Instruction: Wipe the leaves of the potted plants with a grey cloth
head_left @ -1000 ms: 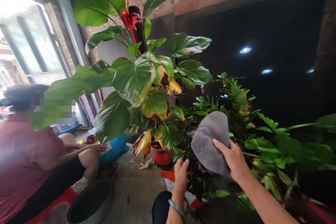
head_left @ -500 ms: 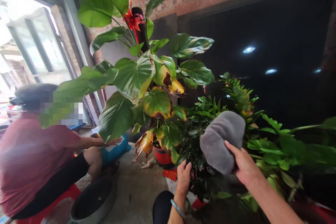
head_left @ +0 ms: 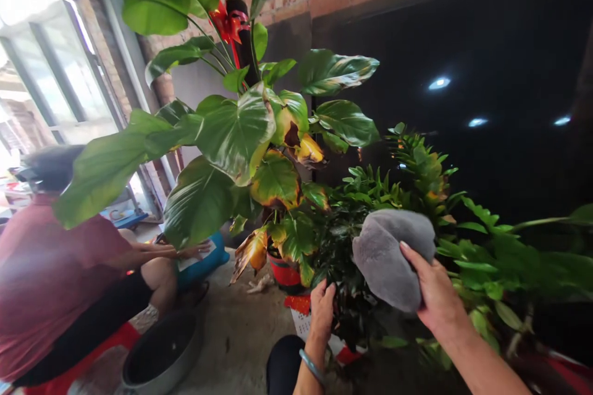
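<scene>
A soft grey plush piece [head_left: 393, 256], folded and rounded in outline, is in my right hand [head_left: 438, 290], with the thumb pressed on its front face. It is held up before a bushy plant with small dark green leaves [head_left: 340, 253]. Lower and to the left, my left hand [head_left: 322, 308] is closed at the edge of that plant's foliage, thumb pointing up; the leaf or stem in its fingers is mostly hidden. A pale bangle [head_left: 312, 367] circles my left wrist.
A tall plant with broad leaves [head_left: 236, 126], some yellowed and brown, stands in a red pot [head_left: 285, 271]. At left a person in a pink shirt [head_left: 60, 271] sits on a red stool [head_left: 88, 361], near a dark basin [head_left: 160, 352]. A black panel [head_left: 500, 55] rises behind.
The grey plush piece has turned and spread slightly in my right hand. My left hand stays at the foliage. The view has shifted a little, and the seated person appears farther left.
</scene>
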`<action>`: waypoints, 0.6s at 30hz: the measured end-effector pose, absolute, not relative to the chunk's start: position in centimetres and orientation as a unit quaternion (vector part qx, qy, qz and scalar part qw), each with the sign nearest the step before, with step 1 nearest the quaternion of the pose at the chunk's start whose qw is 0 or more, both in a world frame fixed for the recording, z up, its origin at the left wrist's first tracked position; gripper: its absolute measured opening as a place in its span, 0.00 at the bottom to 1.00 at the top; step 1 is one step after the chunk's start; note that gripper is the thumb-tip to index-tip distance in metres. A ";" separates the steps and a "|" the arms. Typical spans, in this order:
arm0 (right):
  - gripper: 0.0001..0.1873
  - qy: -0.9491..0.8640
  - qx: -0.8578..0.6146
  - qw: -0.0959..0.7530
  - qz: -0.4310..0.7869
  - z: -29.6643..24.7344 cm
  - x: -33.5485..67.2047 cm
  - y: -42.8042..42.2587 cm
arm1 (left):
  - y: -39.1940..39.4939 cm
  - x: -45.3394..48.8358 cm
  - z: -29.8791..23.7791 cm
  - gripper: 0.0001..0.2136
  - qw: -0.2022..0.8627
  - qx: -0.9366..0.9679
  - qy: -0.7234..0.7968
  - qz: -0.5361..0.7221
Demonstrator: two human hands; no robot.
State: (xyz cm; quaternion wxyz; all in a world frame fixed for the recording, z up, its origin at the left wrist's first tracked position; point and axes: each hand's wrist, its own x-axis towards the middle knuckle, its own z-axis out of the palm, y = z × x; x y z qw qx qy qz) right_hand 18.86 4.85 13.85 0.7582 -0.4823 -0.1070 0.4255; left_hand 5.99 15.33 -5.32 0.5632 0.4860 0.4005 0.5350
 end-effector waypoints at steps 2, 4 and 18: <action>0.14 -0.080 -0.489 0.746 0.445 12.6 19.4 5.1 | 15.2 5.9 -5.0 0.18 0.584 0.481 0.390 0.525; 0.11 -0.015 -0.497 0.712 0.496 10.4 19.3 4.5 | 15.1 5.6 -4.8 0.18 0.594 0.475 0.389 0.520; 0.12 -0.083 -0.507 0.682 0.520 12.2 17.0 6.1 | 15.9 6.0 -5.6 0.16 0.541 0.497 0.413 0.538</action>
